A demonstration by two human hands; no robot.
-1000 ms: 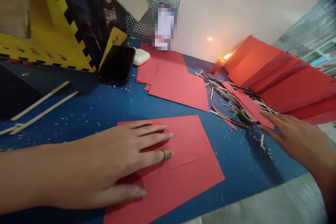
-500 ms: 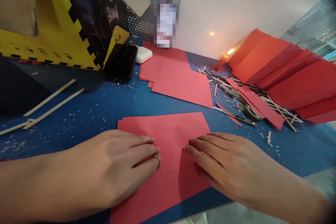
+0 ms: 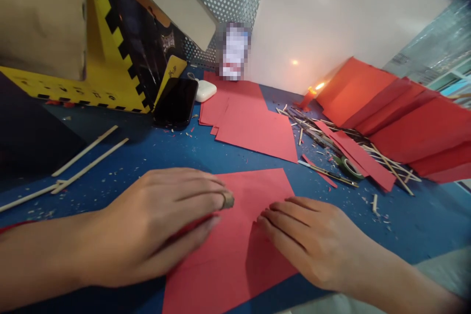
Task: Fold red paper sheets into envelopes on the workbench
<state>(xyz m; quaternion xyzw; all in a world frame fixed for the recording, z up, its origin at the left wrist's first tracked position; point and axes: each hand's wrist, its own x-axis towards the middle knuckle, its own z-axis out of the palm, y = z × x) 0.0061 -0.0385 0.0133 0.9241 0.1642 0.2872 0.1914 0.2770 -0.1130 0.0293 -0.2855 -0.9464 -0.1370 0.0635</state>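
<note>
A red sheet of paper (image 3: 253, 184) lies on the blue table in front of me, a faint crease across its lower part. My left hand (image 3: 162, 223) is over its left side, fingers stretched out and thumb apart. At one of its fingertips sits a small olive-brown band (image 3: 228, 200), too blurred to name. My right hand (image 3: 305, 235) rests on the sheet's right edge with its fingers laid flat, casting a shadow on the paper.
Behind are a stack of red paper (image 3: 253, 132), a black phone (image 3: 177, 103), a white earbud case (image 3: 206, 91) and a propped-up phone (image 3: 235, 51). To the right: a lit candle (image 3: 308, 98), thin sticks (image 3: 392, 169), a green tape roll (image 3: 351, 169) and folded red paper (image 3: 405, 122).
My left hand has shifted up a little, and its thumb has come apart from the fingers. The right hand stays on the paper. The whole view has tilted slightly upward.
</note>
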